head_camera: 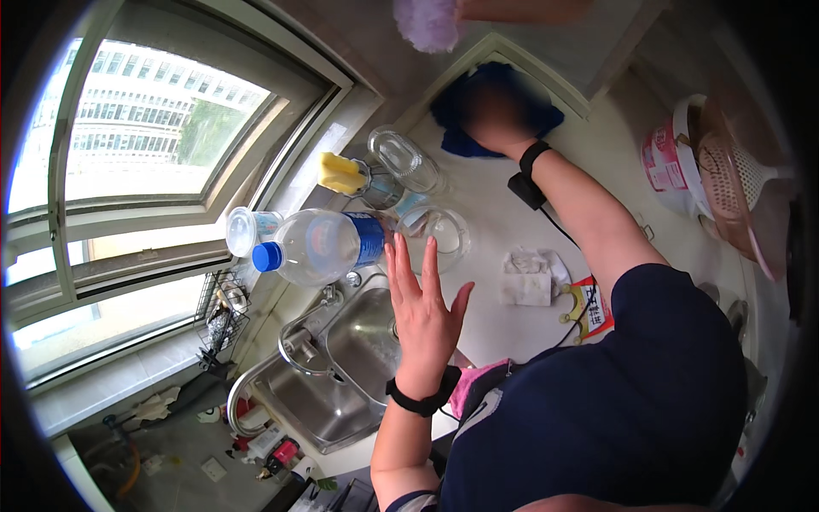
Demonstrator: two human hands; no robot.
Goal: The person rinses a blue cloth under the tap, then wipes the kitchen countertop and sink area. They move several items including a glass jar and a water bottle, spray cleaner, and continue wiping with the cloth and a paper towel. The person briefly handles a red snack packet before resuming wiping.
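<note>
My right hand (502, 125) presses down on a bunched dark blue cloth (457, 137) in the far corner of the white countertop (486, 224). Blur hides its fingers. My left hand (419, 307) is spread open, palm down and holding nothing, above the edge of the steel sink (368, 336). Just beyond its fingertips, a large clear plastic bottle (313, 246) with a blue cap and blue label stands by the window. Next to that is a clear round container (451, 237), partly behind the fingers.
A yellow sponge (339, 173), clear plastic container (406, 160) and lidded tub (246, 230) stand near the window. Crumpled white tissue (528, 278) and a red-and-yellow packet (585, 307) lie on the counter. A bucket (672, 153) and pink colander (726, 166) stand at right. A tap (310, 345) arches over the sink.
</note>
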